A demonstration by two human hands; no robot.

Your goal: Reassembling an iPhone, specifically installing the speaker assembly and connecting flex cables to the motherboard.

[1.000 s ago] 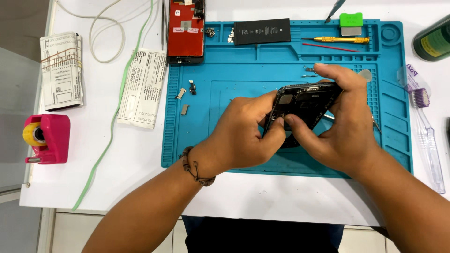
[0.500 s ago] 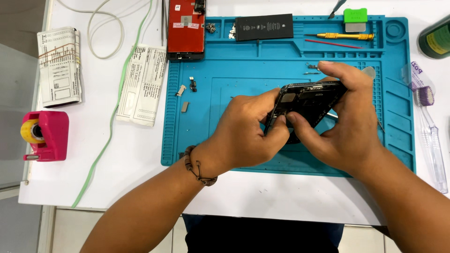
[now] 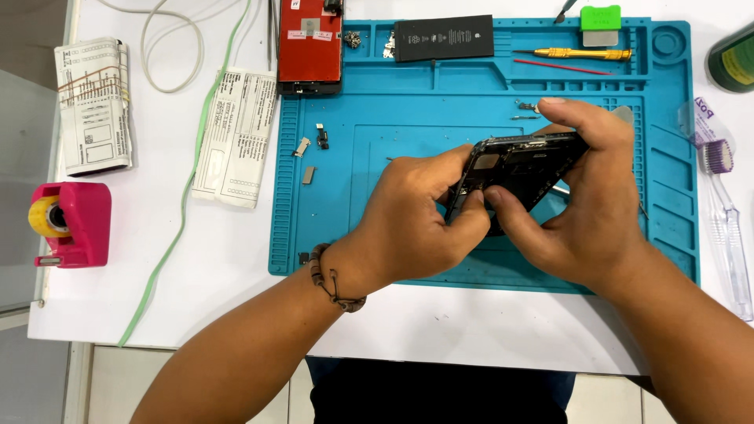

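We grip an opened black phone (image 3: 518, 169) in both hands, tilted, above the blue mat (image 3: 393, 228). Left hand (image 3: 420, 224) clamps its left end, fingers curled over the edge, thumb tip on the inside. Right hand (image 3: 585, 204) wraps the right end from behind, thumb pressed near the left thumb, forefinger over the top edge. Whether the phone touches the mat we cannot tell.

Beyond the hands, at the mat's far edge: black battery (image 3: 444, 38), red screen panel (image 3: 310, 43), yellow screwdriver (image 3: 577, 53), green block (image 3: 601, 17). Small loose parts (image 3: 312, 153) lie left of the left hand. Further left on the white surface (image 3: 471, 330): folded paper (image 3: 236, 137), green cable (image 3: 184, 196), pink tape dispenser (image 3: 71, 224). Right of the right hand, a clear brush (image 3: 722, 212).
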